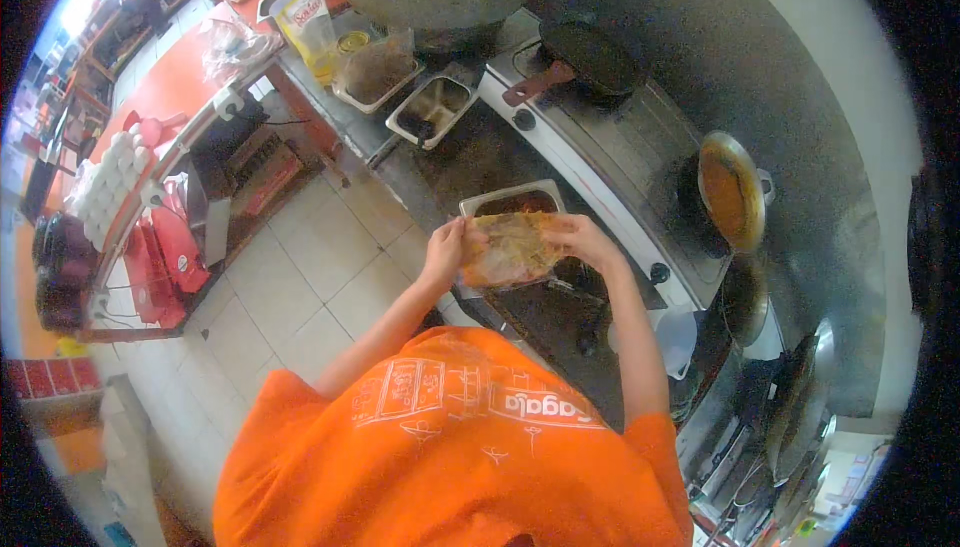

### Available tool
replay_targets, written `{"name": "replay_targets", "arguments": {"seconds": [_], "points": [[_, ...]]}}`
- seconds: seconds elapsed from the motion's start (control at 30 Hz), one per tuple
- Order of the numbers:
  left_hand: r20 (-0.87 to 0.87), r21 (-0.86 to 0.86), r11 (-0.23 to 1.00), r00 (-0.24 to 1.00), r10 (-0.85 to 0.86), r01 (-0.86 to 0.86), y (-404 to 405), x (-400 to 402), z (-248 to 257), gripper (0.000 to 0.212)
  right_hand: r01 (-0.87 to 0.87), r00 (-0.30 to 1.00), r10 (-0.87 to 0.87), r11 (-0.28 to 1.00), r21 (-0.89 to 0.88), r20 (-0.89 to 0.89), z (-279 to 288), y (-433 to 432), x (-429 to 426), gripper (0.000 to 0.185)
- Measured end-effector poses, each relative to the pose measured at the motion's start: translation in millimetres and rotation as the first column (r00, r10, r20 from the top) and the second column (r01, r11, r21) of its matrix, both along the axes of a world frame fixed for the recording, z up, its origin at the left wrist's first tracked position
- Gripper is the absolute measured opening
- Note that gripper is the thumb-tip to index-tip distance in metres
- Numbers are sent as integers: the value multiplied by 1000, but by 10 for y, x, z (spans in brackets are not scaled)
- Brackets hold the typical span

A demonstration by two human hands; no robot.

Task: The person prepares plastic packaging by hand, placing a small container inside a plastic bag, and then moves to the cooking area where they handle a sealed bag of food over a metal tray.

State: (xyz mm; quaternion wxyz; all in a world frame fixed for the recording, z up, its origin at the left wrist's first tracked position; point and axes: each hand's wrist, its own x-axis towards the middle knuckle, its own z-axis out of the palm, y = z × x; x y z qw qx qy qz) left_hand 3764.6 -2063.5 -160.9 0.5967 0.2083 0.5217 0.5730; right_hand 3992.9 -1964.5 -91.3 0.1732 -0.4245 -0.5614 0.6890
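A clear plastic bag (pixel 511 250) with yellow-orange smears and residue is stretched between my two hands. My left hand (pixel 444 250) pinches its left upper corner. On the other side, my right hand (pixel 589 241) grips the right edge, fingers over the plastic. Just behind the bag sits a steel food pan (pixel 551 188) with dark reddish contents, partly hidden by the bag. The bag is held over the dark counter (pixel 442 187), close to the pan's near rim.
A white-fronted gas stove (pixel 592 179) runs along the right, bearing a wooden-handled pan (pixel 600 59). Further pans (pixel 731 194) hang on the right wall. Two steel containers (pixel 433 108) and a yellow pouch (pixel 307 25) stand at the back. Tiled floor (pixel 300 292) lies left.
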Motion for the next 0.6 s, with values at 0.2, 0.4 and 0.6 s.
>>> {"name": "replay_targets", "arguments": {"seconds": [0.2, 0.4, 0.6], "points": [[-48, 44, 999, 999, -13, 15, 41, -40, -163, 38, 19, 978, -52, 987, 162, 200, -367, 164, -12, 23], [-10, -15, 998, 998, -67, 67, 53, 22, -55, 39, 200, 918, -229, 972, 122, 323, -490, 170, 27, 27], [-27, -16, 1000, 999, -27, 26, 13, 15, 20, 40, 22, 922, -110, 972, 232, 371, -154, 52, -132, 27]]}}
